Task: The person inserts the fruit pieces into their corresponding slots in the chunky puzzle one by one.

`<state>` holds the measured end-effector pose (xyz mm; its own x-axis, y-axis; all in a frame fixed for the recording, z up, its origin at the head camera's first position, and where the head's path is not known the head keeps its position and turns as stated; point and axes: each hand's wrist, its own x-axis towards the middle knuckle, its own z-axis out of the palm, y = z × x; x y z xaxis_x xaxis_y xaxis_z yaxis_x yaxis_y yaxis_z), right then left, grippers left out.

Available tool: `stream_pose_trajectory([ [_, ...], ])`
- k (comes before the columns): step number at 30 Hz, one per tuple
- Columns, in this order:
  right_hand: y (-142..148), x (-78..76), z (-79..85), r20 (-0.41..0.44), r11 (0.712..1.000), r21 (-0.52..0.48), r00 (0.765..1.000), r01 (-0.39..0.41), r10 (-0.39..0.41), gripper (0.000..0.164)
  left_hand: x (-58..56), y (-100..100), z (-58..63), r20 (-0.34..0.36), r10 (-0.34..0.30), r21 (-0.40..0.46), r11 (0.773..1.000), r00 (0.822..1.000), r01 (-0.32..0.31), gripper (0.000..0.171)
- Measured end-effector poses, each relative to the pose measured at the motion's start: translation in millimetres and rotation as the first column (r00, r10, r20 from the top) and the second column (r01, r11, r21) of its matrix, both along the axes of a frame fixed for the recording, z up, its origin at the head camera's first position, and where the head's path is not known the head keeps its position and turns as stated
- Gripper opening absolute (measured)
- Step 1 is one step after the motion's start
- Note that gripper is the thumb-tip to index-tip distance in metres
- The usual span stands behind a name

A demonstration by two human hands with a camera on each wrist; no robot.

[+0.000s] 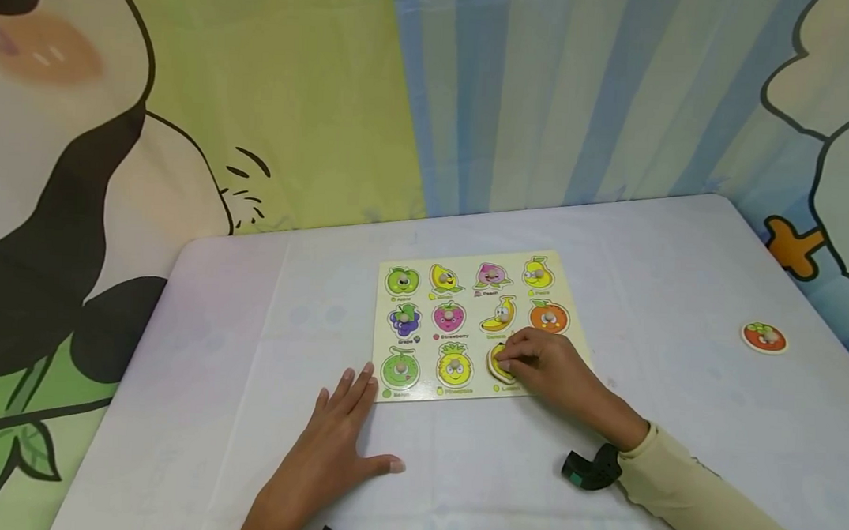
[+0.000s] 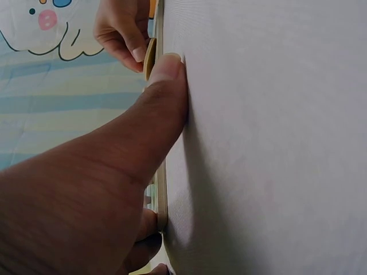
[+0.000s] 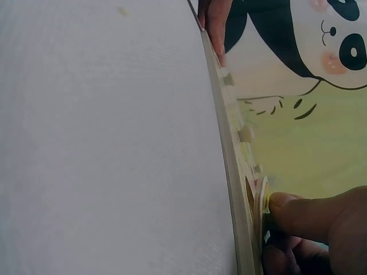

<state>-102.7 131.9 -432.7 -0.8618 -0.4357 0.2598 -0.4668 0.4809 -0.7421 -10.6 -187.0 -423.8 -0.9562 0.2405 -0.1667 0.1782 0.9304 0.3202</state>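
Observation:
A cream wooden fruit puzzle board (image 1: 426,393) lies on the table with knobbed fruit pieces in several of its places. At its bottom right spot my right hand (image 1: 551,373) pinches a yellow fruit puzzle piece (image 1: 498,365) between thumb and fingers. The piece stands tilted, one edge raised off the board, and the fingers hide part of it. My left hand (image 1: 341,443) lies spread at the board's lower left corner, fingertips touching the edge, thumb (image 2: 163,71) out to the side. In the right wrist view, the raised piece (image 3: 262,200) shows edge-on beside my right thumb.
A red tomato-like puzzle piece (image 1: 764,337) with a knob lies alone on the white table (image 1: 680,276), far to the right. Behind the table hangs a cartoon-printed cloth (image 1: 318,94). A black wrist device (image 1: 592,467) sits by my right sleeve.

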Motion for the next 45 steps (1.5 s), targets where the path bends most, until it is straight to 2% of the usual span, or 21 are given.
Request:
stream_pose_trajectory([
  [12, 1, 1.3, 2.5, 0.002, 0.997, 0.069, 1.0, -0.03, 0.03, 0.015, -0.2, -1, -0.4, -0.014, -0.014, 0.008, 1.0, 1.0, 0.015, 0.119],
  [17, -2, 3.4, 5.2, 0.01, 0.994, 0.11, 1.0, -0.003, 0.002, 0.016, 0.1, -1, -0.9, -0.009, -0.015, 0.022, 1.0, 1.0, 0.015, 0.118],
  [22, -9, 6.2, 8.3, -0.03, 0.983, 0.181, 0.999, 0.035, -0.03, 0.016, -0.4, -1, -0.6, -0.004, -0.009, 0.012, 1.0, 1.0, 0.009, 0.119],
  [26, -12, 5.9, 8.1, -0.045, 0.98, 0.196, 0.999, 0.034, -0.026, 0.016, -0.6, -2, 0.0, 0.0, -0.004, 0.012, 1.0, 1.0, 0.004, 0.119],
  [33, -7, 4.3, 4.1, 0.001, 0.992, 0.127, 1.0, 0.015, -0.015, 0.016, -0.3, -3, 0.2, 0.005, -0.007, 0.02, 1.0, 1.0, 0.007, 0.118],
  [41, 3, 4.8, 3.6, 0.126, 0.999, 0.02, 0.992, -0.026, 0.023, 0.02, -0.1, -2, 0.2, 0.01, -0.003, 0.026, 1.0, 1.0, 0.003, 0.118],
  [45, 11, 5.1, 5.9, 0.195, 0.999, -0.035, 0.981, -0.014, 0.021, 0.022, 0.4, -3, -0.9, 0.002, -0.008, 0.031, 0.999, 1.0, 0.008, 0.118],
])
